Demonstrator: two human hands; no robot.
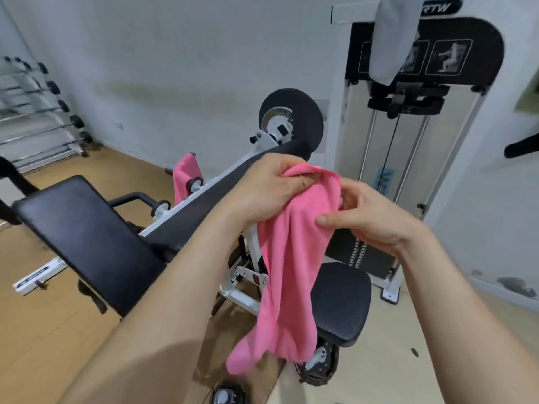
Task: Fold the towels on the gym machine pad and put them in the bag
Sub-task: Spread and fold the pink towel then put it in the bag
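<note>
Pink cloth, a towel, is held in the air just to the right of the broad black pad of a gym machine. It hangs in a loose, bunched column and is not yet folded. Its top edge is gripped by the left hand, fingers curled over the cloth. Its right side is pinched by the right hand, thumb in front and fingers hidden behind the fabric. A second pink towel is draped over the frame beyond the pad, and a grey towel is hung high on the weight tower, far beyond the pad and to its right. No bag can be made out with certainty. For a clean fold, two neighbouring corners are best found first by sliding the pinching fingers along the top hem, so that the cloth is drawn out flat and square before it is laid on the pad. Folding from the present bunched hold would likely give crooked, lumpy edges.
</note>
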